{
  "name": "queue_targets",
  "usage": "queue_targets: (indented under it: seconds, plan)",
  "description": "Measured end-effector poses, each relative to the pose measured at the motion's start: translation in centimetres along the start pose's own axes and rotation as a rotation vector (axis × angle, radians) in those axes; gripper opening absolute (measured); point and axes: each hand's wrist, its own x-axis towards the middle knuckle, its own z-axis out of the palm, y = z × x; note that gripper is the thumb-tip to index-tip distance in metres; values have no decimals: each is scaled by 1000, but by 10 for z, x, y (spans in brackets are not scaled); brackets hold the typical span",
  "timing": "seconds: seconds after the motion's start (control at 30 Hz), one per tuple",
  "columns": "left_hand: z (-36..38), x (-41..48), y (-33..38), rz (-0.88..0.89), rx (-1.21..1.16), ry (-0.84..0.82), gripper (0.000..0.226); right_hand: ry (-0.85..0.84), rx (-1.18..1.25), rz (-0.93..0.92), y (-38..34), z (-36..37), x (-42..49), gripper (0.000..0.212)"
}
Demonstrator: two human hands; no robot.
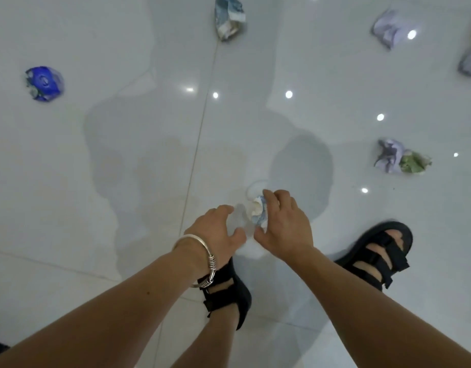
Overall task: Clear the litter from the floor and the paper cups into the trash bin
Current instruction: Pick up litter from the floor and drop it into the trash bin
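Currently right hand (284, 224) pinches crumpled paper wad (257, 213) low over floor (123, 155), presumably bound for the bin, out of view; left hand (215, 229) relaxed just beside, holding nothing.

Indoor room, exact type unclear; home or office couldn't be told. Floor (123, 160) was glossy white large tile with thin grout lines (200, 134), showing spotlight reflections (288, 94). Crumpled litter (44, 83) lay scattered far left and right.

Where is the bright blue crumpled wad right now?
Head view, upper left: the blue wad lies on the floor, left of the grout line, with the blue-grey wad at top centre its nearest neighbour.
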Motion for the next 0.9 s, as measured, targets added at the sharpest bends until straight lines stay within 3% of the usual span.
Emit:
queue_targets:
  seconds: [0.2, 0.33, 0.47, 0.6, 0.77, 0.9]
  plan:
    - [-28, -29, 85, 101, -234, 34, 51, 195, 84, -143, -14, -100, -35, 81]
    - [-36, -44, 141, 198, -170, 71, 36, 237, 60, -147, 14, -155, -49, 82]
    - [-30, -49, 180, 190, -77, 105, 28, 173, 55, -119, 62, -185, -60, 94]
    - [-23, -43, 205, 145, -12, 120, 27, 72, 5, 116, 130, -201, -64, 94]
    - [-4, 0, 223, 148, 15, 148, 29, 120, -15, 408, 198, -203, -30, 91]
    - [15, 57, 220, 209, 40, 124, 32, 145, 122, 578, 221, -173, 25, 86]
